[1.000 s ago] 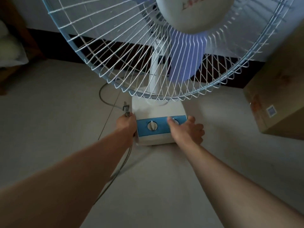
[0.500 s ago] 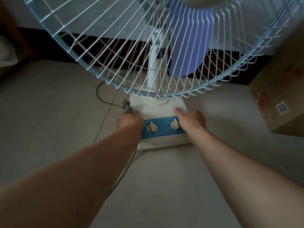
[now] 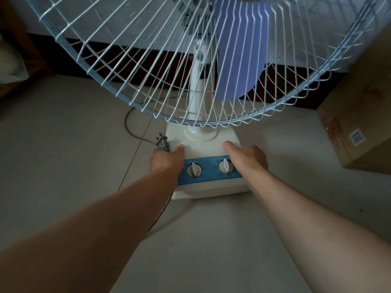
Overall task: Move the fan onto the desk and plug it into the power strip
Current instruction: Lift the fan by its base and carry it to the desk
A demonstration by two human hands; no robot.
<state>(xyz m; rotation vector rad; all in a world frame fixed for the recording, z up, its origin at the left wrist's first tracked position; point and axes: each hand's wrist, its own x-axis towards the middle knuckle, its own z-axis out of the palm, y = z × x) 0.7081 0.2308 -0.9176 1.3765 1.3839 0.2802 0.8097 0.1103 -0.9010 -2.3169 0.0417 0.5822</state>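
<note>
A white table fan (image 3: pixel 203 187) with a blue control strip, two knobs, a wire cage and purple blades stands on the pale floor right in front of me. My left hand (image 3: pixel 166 160) grips the left side of its base, thumb on top, and also holds the grey plug (image 3: pixel 162 142) of the fan's cord (image 3: pixel 130 130). My right hand (image 3: pixel 248 157) grips the right side of the base, thumb resting on top. Neither a desk nor a power strip is in view.
A cardboard box (image 3: pixel 359 123) stands on the floor at the right, close to the fan cage. Dark baseboard runs along the wall behind. A pale bundle (image 3: pixel 10 62) lies at the far left. The cord loops on the floor left of the base.
Both hands have slid further along the sides of the fan base, thumbs now on top. The view has closed in on the fan.
</note>
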